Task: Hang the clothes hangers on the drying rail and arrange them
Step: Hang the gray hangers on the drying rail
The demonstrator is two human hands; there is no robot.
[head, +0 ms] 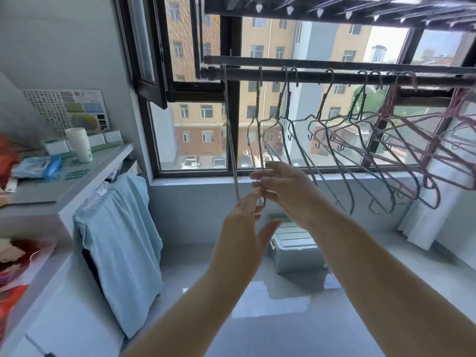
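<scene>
Window behind rail (334, 76), roughly nine hangers (332, 140), both hands' fingers (260, 182) apart.

Sunlit window (195, 135), glossy floor (283, 305)

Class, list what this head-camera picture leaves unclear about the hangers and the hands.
- Rail: cut off by the right edge, so the hanger count is unknown.
- Pink hangers: overlapping and blurred; cannot be counted.
- Left hand and right hand: the grip on the nearest hanger is hidden by the fingers.
</scene>
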